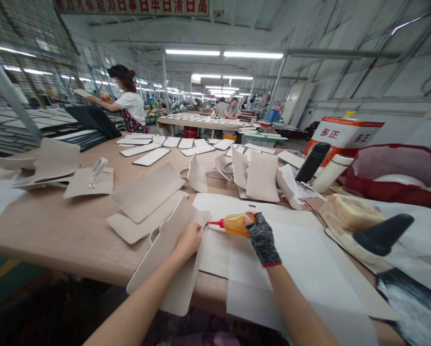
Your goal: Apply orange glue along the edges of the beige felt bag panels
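We hold the squeeze bottle (237, 226) in our gloved right hand (263, 240), long axis pointing leftward, its red nozzle (215, 223) at the edge of the beige panel (166, 238) gripped by our left hand (190, 240), contact uncertain.

Your tabletop (56, 235) is wide and brown. Far from you lie lots of white panels with dark edges (152, 156). Closer in are bent beige panels (263, 176), some with loop handles (99, 171). Big pale sheets (301, 274) lie flat before you. On your right are a black flask (313, 161), a white flask (332, 174) and a tin (332, 133). A folded beige panel (156, 252) pokes over your edge.
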`<act>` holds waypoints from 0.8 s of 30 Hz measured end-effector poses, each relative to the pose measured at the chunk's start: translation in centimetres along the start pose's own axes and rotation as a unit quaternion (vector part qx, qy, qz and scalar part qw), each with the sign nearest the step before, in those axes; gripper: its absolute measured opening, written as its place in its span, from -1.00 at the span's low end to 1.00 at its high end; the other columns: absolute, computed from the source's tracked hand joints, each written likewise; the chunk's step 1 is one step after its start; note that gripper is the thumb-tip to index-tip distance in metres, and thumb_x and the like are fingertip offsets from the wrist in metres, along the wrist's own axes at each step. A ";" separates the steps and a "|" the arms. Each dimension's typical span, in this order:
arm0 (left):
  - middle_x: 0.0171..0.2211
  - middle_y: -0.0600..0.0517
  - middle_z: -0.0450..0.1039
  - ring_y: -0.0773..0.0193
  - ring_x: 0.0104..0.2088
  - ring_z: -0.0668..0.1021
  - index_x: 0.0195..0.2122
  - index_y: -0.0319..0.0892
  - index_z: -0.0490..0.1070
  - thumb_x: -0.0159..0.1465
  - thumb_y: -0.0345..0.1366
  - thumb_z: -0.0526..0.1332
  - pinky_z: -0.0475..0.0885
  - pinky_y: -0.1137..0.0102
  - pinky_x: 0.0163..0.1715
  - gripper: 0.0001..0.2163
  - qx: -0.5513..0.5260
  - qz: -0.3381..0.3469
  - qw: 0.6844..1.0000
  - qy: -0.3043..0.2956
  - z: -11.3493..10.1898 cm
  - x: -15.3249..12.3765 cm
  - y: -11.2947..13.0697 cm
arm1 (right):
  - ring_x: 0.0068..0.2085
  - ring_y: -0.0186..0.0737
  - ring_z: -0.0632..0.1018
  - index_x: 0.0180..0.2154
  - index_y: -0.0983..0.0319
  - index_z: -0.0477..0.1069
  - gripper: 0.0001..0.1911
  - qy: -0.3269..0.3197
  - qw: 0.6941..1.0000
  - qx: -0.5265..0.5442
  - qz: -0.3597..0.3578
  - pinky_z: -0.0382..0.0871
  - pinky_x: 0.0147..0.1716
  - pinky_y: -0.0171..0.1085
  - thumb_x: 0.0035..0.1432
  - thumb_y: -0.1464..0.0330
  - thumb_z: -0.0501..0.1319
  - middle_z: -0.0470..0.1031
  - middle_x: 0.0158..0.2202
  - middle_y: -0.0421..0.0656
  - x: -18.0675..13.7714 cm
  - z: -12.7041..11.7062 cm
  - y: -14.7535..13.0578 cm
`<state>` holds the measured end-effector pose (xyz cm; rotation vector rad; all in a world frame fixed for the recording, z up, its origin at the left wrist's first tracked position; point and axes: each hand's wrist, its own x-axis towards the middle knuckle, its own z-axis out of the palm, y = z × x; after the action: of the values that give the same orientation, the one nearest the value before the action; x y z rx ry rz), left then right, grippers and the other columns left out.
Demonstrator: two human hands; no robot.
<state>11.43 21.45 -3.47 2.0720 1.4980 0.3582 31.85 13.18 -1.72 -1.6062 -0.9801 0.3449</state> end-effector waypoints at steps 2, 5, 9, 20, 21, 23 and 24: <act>-0.25 -0.07 0.54 0.23 -0.21 0.52 -0.25 -0.24 0.48 0.21 -0.46 0.02 0.33 0.46 -0.23 -0.76 -0.001 0.002 1.000 0.001 0.0 -0.1 0.1 | -0.30 -0.11 0.47 -0.26 0.24 0.35 -0.58 0.003 1.000 -0.007 -0.001 0.38 -0.25 -0.17 0.01 0.03 0.10 0.45 -0.31 -0.07 0.2 0.2 0.1; -0.26 -0.07 0.54 0.23 -0.22 0.52 -0.26 -0.23 0.48 0.21 -0.45 0.03 0.33 0.46 -0.23 -0.77 0.001 0.005 1.000 0.001 -0.1 -0.2 0.2 | -0.28 -0.09 0.47 -0.25 0.25 0.34 -0.56 0.009 1.000 -0.023 0.001 0.36 -0.21 -0.15 0.01 0.02 0.09 0.45 -0.29 -0.05 0.4 0.4 0.4; -0.27 -0.08 0.54 0.23 -0.24 0.52 -0.28 -0.24 0.48 0.21 -0.44 0.02 0.34 0.45 -0.25 -0.77 0.007 0.012 1.000 0.003 -0.2 -0.4 0.4 | -0.30 -0.09 0.47 -0.25 0.25 0.34 -0.55 0.004 0.999 -0.041 0.013 0.37 -0.25 -0.15 0.01 0.02 0.09 0.45 -0.31 -0.06 0.6 0.5 0.5; -0.26 -0.08 0.54 0.21 -0.23 0.53 -0.27 -0.22 0.47 0.22 -0.40 0.02 0.34 0.43 -0.25 -0.78 0.027 0.022 0.999 0.008 0.1 -0.4 0.1 | -0.36 -0.11 0.47 -0.28 0.25 0.35 -0.55 -0.026 0.997 -0.064 0.028 0.36 -0.32 -0.18 -0.01 0.02 0.06 0.45 -0.37 -0.08 1.3 0.1 0.7; -0.26 -0.08 0.54 0.21 -0.23 0.53 -0.27 -0.22 0.47 0.22 -0.39 0.02 0.34 0.43 -0.25 -0.78 0.028 0.022 0.999 0.008 0.1 -0.4 0.1 | -0.36 -0.11 0.47 -0.27 0.25 0.35 -0.54 -0.027 0.997 -0.064 0.032 0.36 -0.33 -0.18 -0.01 0.01 0.06 0.45 -0.36 -0.07 1.4 0.1 0.7; -0.25 -0.08 0.54 0.20 -0.23 0.53 -0.27 -0.22 0.47 0.22 -0.39 0.03 0.34 0.44 -0.26 -0.78 0.030 0.023 0.999 0.008 0.2 -0.4 0.1 | -0.36 -0.10 0.47 -0.25 0.26 0.34 -0.52 -0.022 0.997 -0.064 0.040 0.36 -0.34 -0.19 -0.02 0.01 0.05 0.46 -0.35 -0.05 1.5 0.0 0.7; -0.25 -0.08 0.54 0.20 -0.23 0.53 -0.27 -0.22 0.47 0.22 -0.39 0.03 0.34 0.44 -0.26 -0.78 0.031 0.024 0.999 0.007 0.2 -0.4 0.2 | -0.36 -0.10 0.47 -0.24 0.26 0.34 -0.51 -0.019 0.997 -0.064 0.043 0.37 -0.35 -0.19 -0.02 0.01 0.05 0.46 -0.34 -0.05 1.5 0.0 0.6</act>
<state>11.51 20.98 -3.46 2.1610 1.4884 0.3489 33.03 14.30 -1.84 -1.7666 -0.9813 0.3799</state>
